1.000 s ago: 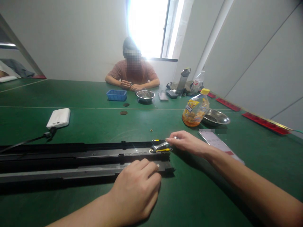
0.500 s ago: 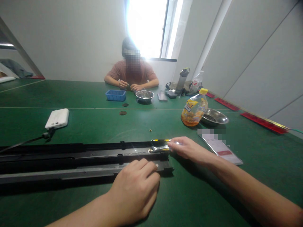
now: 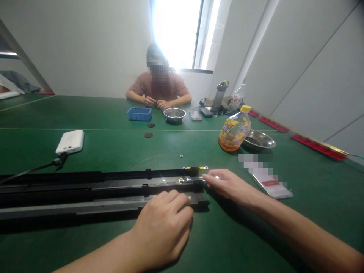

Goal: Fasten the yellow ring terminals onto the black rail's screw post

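Your right hand (image 3: 228, 185) has dipped, gripping the wrench (image 3: 190, 179) pointing left, near-level, below frame centre; what your left hand (image 3: 167, 223) holds is unclear.

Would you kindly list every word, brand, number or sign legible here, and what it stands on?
None reads with certainty.
Yellow-capped bottle: label lettering too blurred.
Clear bottle at the back: red marking too small.
Phone: screen partly pixelated, the rest too small.
White device: dark marks, unreadable.
Wrench: no legible marking.
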Motion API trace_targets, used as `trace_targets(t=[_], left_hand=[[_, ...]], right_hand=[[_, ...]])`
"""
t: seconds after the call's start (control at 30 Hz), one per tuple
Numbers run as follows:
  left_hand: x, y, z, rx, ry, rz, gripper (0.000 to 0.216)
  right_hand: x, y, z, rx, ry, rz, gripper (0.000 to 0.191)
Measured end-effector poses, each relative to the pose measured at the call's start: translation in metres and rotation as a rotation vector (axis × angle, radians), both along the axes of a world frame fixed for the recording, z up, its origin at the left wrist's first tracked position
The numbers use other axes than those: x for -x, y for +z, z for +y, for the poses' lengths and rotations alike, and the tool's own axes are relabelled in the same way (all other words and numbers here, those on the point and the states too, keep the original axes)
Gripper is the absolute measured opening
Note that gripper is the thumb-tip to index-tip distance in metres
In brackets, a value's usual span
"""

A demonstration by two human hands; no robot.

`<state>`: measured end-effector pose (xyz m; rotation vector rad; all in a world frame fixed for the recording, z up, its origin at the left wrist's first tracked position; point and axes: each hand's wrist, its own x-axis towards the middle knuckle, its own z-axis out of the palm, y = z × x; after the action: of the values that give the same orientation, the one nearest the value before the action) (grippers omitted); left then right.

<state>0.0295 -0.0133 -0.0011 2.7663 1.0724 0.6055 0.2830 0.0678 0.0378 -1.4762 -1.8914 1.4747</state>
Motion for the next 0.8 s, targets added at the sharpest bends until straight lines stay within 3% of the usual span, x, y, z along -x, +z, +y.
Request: trace_targets(t=[0.23,0.43,0.8], left_hand=[[0.001,0.0,-0.001,0.0,0.003,-0.005,0.007],[0.0,0.0,0.001,0.002,-0.001,-0.004,0.007],[0.001,-0.002,0.001,-0.001,0.001,-0.001,0.009]], right_hand=[[-0.015,0.01,0.029,-0.042,0.098,-0.051,0.059],[-0.009,0.011,0.053,-0.085,0.19,-0.109,0.057],[-0.005,0.006,0.059,-0.126,0.218,-0.154,0.059]])
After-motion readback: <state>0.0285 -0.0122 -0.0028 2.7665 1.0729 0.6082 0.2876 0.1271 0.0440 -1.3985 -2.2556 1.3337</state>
